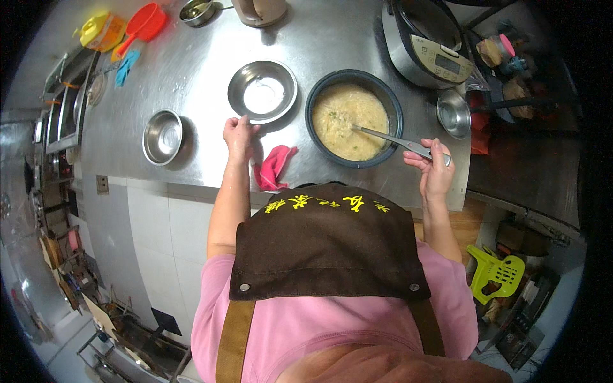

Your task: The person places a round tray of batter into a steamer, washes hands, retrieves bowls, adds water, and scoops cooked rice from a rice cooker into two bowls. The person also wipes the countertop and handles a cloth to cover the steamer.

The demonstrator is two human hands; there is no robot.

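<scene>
My left hand (238, 136) grips the near-left rim of a wide stainless steel bowl (262, 91), which holds no visible food. To its right is a dark inner cooking pot (310, 129) filled with pale yellow porridge (345, 139), flecked with green bits. My right hand (437, 165) is shut around the handle of a metal ladle (407, 143). The ladle's head is sunk in the porridge and hidden. Between my left hand and the pot, a crumpled red cloth (274, 167) lies at the counter's front edge.
On the steel counter (210, 158), a smaller steel bowl (163, 138) sits left. An opened electric cooker (431, 57) and another steel bowl (454, 114) stand right. Farther back are a beige kettle (261, 10), a red scoop (146, 23) and a yellow jug (101, 31).
</scene>
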